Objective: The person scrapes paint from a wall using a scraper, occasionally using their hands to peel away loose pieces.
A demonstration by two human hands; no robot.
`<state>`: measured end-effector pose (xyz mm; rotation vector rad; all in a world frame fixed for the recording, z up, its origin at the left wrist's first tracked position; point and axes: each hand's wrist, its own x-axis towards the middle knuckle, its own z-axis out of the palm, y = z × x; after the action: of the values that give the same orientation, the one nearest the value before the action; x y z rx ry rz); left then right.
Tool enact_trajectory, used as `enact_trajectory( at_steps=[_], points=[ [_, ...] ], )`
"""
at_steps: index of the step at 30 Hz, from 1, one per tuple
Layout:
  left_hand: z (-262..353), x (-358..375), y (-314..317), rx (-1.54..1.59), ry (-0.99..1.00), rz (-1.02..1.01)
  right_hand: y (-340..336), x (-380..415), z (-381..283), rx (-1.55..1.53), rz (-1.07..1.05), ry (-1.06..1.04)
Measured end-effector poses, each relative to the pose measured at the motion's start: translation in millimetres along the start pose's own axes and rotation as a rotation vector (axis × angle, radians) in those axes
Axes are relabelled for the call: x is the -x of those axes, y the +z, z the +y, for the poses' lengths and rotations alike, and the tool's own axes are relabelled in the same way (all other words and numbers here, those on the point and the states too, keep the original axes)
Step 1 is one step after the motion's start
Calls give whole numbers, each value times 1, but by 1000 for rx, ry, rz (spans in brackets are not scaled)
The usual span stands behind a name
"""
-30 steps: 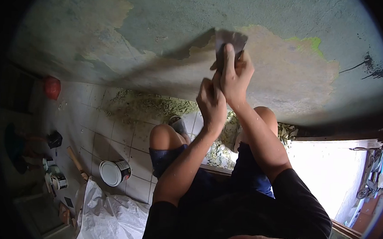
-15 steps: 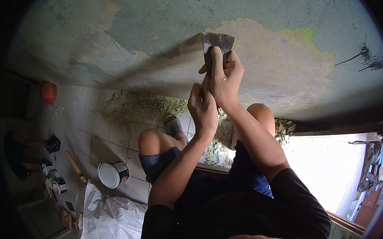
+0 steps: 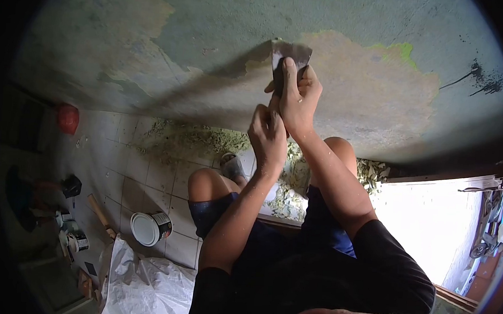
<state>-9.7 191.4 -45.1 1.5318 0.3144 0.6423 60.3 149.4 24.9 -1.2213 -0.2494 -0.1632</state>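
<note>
Right now you are gripping the scraper [image 3: 290, 53] with both hands: your right hand [image 3: 297, 100] is curling its fingers around it, forefinger pressing along the blade against the wall [image 3: 223, 26], your left hand [image 3: 268, 138] clenching the handle below.

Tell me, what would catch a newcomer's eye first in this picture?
Near the top centre, both hands grip a scraper with its blade pressed flat to the wall: the right hand is up by the blade, the left hand is lower on the handle. Around the blade spreads a big bare tan patch where the paint is gone. Below, pale paint flakes litter the tiled floor, and a white-lidded can lies at lower left.
</note>
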Motion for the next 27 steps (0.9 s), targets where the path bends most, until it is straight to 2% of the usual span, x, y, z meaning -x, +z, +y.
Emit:
enact_trajectory(
  at_steps=[3, 4, 6, 13, 16, 19, 22, 25, 27],
  points=[
    [-5, 14, 12, 41, -80, 78, -7, 2, 7, 24, -54, 47],
    [-4, 15, 12, 43, -83, 77, -8, 4, 8, 24, -51, 58],
    [0, 17, 9, 170, -212, 30, -6, 4, 9, 32, -25, 59],
    [5, 4, 3, 259, -189, 14, 5, 1, 5, 26, 2, 31],
    [8, -1, -4, 157, -224, 22, 10, 1, 9, -67, 7, -13],
    [5, -6, -9, 44, -171, 19, 13, -1, 11, -83, 5, -28],
    [7, -21, -15, 4, 0, 18, 23, -8, 14, -83, 30, -24],
    [12, -22, -22, -71, 64, 13, 28, -5, 13, -124, 48, -27],
    [5, -15, -12, 11, 28, 54, 21, -3, 8, -81, 22, -12]
  ],
)
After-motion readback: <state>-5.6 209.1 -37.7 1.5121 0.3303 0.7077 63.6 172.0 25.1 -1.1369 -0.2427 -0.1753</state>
